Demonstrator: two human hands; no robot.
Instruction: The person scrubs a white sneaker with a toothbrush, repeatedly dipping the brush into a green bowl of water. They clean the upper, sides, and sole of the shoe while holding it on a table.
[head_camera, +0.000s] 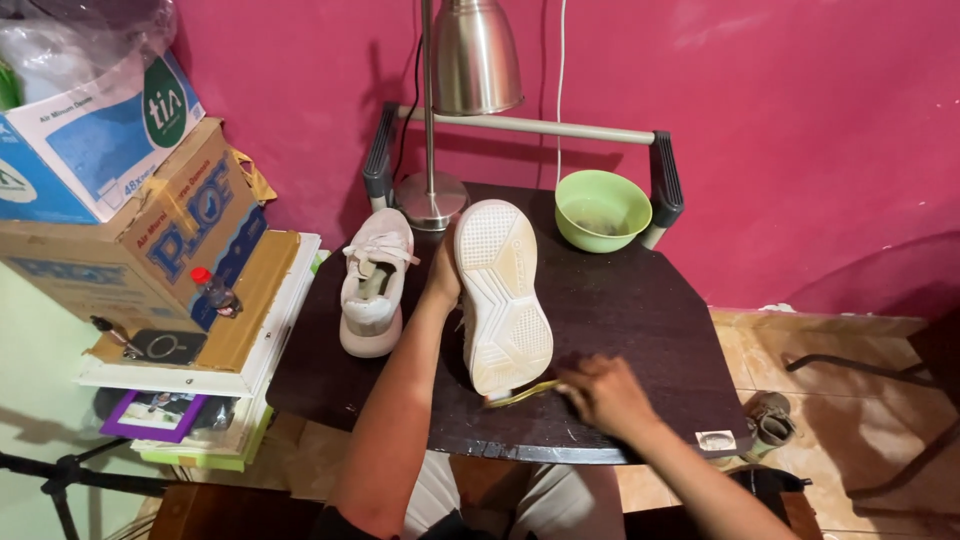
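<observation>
Sole-scrubbing under way: the left hand (441, 275) grips a white sneaker (503, 297) tipped sole-up at table centre; the right hand (604, 393), at five o'clock, pinches a yellow brush (524, 393) at the heel; its mate (374, 281) waits at nine o'clock; next, likely strokes up the tread.

I'm looking down into a corner of a home: magenta wall (800, 130), tiled floor (830, 450), small dark table (640, 320) with a metal lamp (470, 60), stacked cartons (130, 200) and a framed picture (155, 412) beside it.
</observation>
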